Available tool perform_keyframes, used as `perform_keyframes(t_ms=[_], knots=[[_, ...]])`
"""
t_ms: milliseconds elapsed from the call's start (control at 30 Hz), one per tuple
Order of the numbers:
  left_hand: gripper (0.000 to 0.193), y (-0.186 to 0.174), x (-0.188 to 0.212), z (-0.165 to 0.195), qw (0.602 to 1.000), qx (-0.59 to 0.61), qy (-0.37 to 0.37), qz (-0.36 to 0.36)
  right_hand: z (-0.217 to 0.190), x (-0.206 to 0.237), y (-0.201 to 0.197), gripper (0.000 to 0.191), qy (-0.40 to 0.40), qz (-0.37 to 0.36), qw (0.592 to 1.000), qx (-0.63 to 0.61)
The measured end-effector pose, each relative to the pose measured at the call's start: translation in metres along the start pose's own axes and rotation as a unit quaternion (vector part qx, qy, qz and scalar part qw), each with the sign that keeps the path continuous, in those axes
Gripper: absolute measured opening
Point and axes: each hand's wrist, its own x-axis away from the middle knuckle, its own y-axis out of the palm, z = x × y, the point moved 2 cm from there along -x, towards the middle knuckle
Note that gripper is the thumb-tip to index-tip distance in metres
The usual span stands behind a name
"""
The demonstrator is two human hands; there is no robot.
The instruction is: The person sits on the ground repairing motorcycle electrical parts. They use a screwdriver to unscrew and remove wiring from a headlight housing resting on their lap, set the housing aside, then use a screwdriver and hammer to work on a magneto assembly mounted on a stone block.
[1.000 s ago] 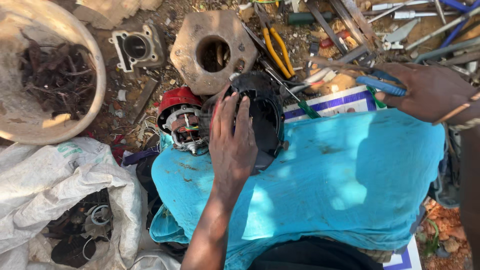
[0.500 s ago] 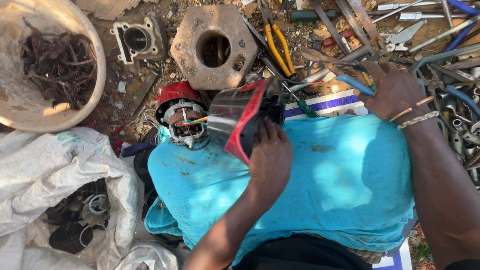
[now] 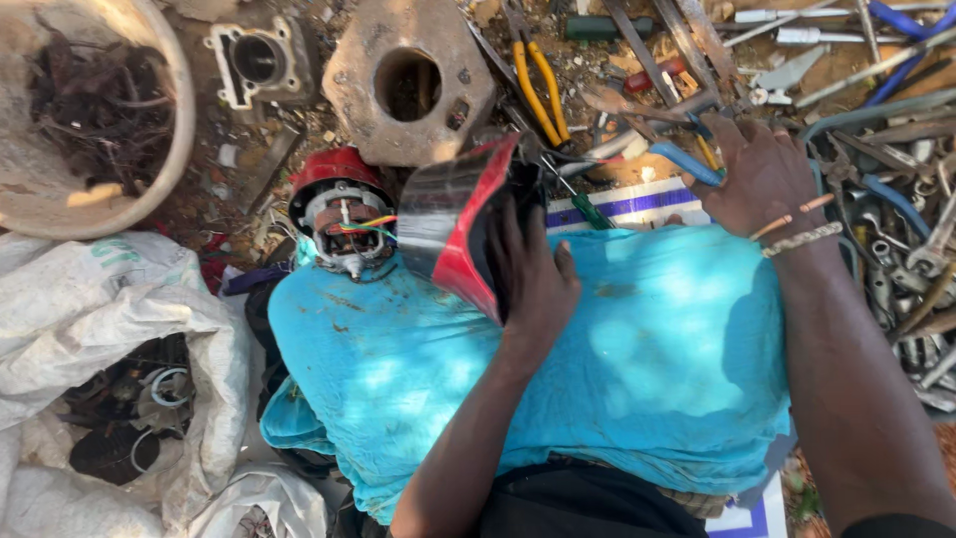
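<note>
Two hands work over a wide turquoise cloth (image 3: 637, 379), soft, creased and grease-stained, spread across the person's lap. White woven sacks (image 3: 110, 309) slump beside it. Beyond lies a rusty cast block (image 3: 408, 85) with a round bore. Tilted on the cloth's far edge is a red-and-chrome curved cover (image 3: 453, 224); the left hand (image 3: 533, 274), fingers pointing away and clamped on its rim, holds it. Just beside it sits a red-cased motor (image 3: 344, 214) with coloured wires. The right hand (image 3: 762, 174), wrist bent, fingers curled down, reaches into scattered metal tools (image 3: 896, 199); whether it grips anything is hidden.
</note>
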Motion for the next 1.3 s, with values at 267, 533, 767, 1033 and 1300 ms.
perform_keyframes(t_ms=[267, 533, 767, 1033, 1300], knots=[[0.072, 0.035, 0.0, -0.046, 0.991, 0.016, -0.131, -0.025, -0.005, 0.014, -0.017, 0.077, -0.051, 0.104, 0.993, 0.034], [0.043, 0.023, 0.013, -0.056, 0.914, 0.376, -0.14, 0.065, -0.027, 0.076, -0.079, 0.087, -0.115, 0.056, 0.978, 0.165], [0.039, 0.004, 0.009, -0.06, 0.869, 0.429, -0.191, 0.158, -0.093, 0.094, -0.064, 0.076, -0.22, 0.043, 0.952, 0.207], [0.039, 0.009, 0.009, -0.068, 0.852, 0.465, -0.181, 0.156, -0.128, 0.072, -0.044, 0.066, -0.303, 0.123, 0.929, 0.173], [0.039, 0.023, 0.007, -0.077, 0.85, 0.475, -0.159, 0.164, -0.11, 0.061, -0.024, 0.063, -0.318, 0.065, 0.932, 0.163]])
